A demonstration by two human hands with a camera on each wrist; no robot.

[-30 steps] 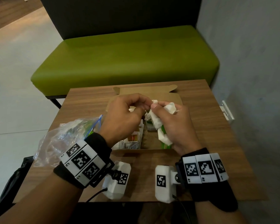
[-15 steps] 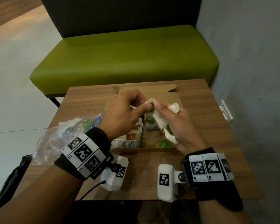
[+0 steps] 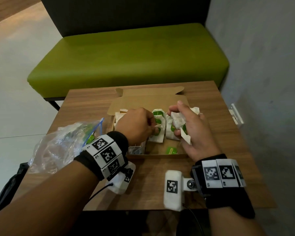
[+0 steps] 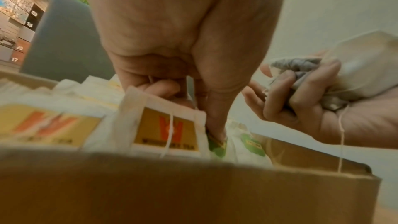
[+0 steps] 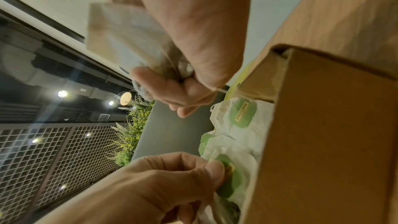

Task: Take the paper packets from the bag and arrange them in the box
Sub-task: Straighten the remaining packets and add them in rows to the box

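Since a second ago our hands have parted and dropped toward the cardboard box [image 3: 157, 156]. At left the plastic bag [image 3: 58, 147] lies slack on the table. Our left hand [image 3: 136, 126] pinches a green-labelled tea packet [image 3: 157, 132], seating it among the rows; our right hand [image 3: 189, 132] clutches a bunch of tea packets [image 3: 177, 122]. Next we should feed those across singly.

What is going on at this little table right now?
A person is sorting tea packets into a cardboard box on a wooden table. The left hand pinches a green-labelled packet among those standing in the box. The right hand grips a crumpled bunch of packets above the box. A clear plastic bag lies to the left.
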